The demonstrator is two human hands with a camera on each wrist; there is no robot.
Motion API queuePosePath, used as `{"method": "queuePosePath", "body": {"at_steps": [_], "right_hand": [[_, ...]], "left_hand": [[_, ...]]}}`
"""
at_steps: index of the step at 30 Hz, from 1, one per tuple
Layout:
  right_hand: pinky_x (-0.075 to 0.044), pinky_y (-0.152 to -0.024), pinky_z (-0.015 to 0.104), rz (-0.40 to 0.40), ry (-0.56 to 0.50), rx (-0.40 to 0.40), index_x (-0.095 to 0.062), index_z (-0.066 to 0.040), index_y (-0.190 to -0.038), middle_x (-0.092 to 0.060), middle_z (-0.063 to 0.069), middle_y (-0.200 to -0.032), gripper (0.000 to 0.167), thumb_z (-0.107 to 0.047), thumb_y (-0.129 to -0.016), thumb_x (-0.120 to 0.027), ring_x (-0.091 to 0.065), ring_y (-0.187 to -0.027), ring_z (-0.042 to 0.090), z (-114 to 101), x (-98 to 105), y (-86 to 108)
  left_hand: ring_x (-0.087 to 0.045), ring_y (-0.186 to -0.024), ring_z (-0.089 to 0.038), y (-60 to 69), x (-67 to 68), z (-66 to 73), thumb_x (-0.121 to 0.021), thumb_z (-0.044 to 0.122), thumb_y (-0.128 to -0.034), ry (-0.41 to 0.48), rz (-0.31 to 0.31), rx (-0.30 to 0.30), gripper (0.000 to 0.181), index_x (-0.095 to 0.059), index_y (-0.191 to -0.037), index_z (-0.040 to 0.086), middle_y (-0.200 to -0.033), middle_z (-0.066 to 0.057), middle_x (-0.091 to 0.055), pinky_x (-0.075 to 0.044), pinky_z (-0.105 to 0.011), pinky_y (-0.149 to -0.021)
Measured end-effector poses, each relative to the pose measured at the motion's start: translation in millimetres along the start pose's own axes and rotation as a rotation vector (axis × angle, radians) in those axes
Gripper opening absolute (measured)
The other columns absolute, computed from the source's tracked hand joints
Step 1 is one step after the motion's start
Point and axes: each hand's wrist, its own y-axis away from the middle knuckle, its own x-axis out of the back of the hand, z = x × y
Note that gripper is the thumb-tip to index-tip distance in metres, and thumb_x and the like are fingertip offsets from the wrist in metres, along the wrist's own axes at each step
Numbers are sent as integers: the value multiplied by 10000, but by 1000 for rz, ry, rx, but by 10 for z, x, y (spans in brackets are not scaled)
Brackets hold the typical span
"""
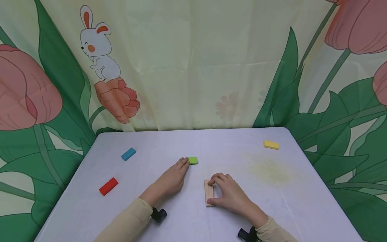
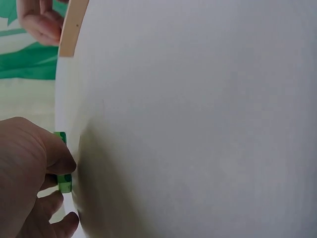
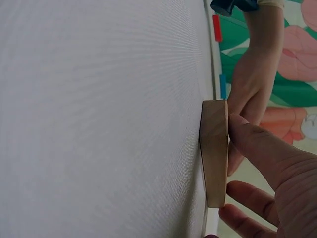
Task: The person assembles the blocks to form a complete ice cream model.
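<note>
A small green block [image 1: 193, 160] lies near the middle of the white table. My left hand [image 1: 173, 178] reaches over its left side, and in the left wrist view the thumb [image 2: 60, 157] and fingers pinch the green block [image 2: 65, 184], hiding its middle. To the right and nearer me is a flat, plain wooden block [image 1: 209, 193], its long side pointing away from me. My right hand [image 1: 228, 195] holds it from the right, thumb at the near end and index finger at the far end. The right wrist view shows the wooden block [image 3: 214, 153] close to the tabletop.
On the left of the table [image 1: 169, 141] lie a blue block [image 1: 128, 154] and a red block [image 1: 109, 186]. A yellow block [image 1: 271, 145] sits at the far right. Behind the table hangs a printed curtain [image 1: 193, 67]. Each wrist bears a dark camera.
</note>
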Motion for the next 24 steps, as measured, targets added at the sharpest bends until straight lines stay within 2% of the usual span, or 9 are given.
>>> {"method": "queuePosePath", "body": {"at_steps": [11, 14, 16, 18, 22, 24], "right_hand": [[-507, -959, 486, 8, -1, 6, -706, -233, -1099, -617, -82, -1249, 522, -507, -708, -917, -550, -1134, 195, 18, -12, -10], [-506, -970, 485, -1, -13, 6, -705, -238, -1107, -620, -77, -1258, 522, -516, -716, -909, -551, -1140, 198, 40, -4, -20], [-509, -995, 479, -20, -66, -14, -702, -239, -1132, -623, -66, -1274, 509, -499, -741, -900, -561, -1164, 203, 67, 17, -39], [-518, -976, 457, -35, -168, -64, -698, -231, -1166, -634, -49, -1281, 461, -460, -803, -868, -577, -1172, 209, 96, 61, -61], [-556, -880, 370, -35, -412, -230, -692, -176, -1234, -687, 2, -1230, 327, -339, -955, -743, -643, -1104, 188, 147, 185, -112], [-571, -855, 340, -40, -511, -298, -686, -126, -1263, -712, 44, -1214, 323, -322, -1007, -672, -667, -1058, 186, 173, 236, -124]], "left_hand": [[-263, -1576, -300, -4, -77, 163, -431, 125, -1066, 22, 9, -27, 559, -327, -1605, 22, -1691, -127, -294, -349, -457, -1238], [-272, -1573, -286, -19, -80, 171, -428, 118, -1062, 84, 23, -15, 556, -335, -1603, 31, -1689, -113, -298, -346, -452, -1240], [-276, -1572, -279, -24, -71, 162, -424, 109, -1060, 199, 38, 7, 552, -340, -1600, 34, -1687, -110, -300, -327, -448, -1250], [-284, -1568, -276, -26, -61, 141, -409, 106, -1063, 366, 65, 44, 541, -343, -1594, 29, -1678, -116, -311, -300, -445, -1262], [-359, -1531, -312, -13, -19, 100, -400, 124, -1064, 755, 138, 182, 519, -371, -1572, 22, -1634, -146, -388, -318, -496, -1249], [-400, -1507, -329, -6, 13, 87, -405, 147, -1060, 919, 164, 264, 524, -377, -1569, 28, -1609, -157, -427, -346, -520, -1230]]}}
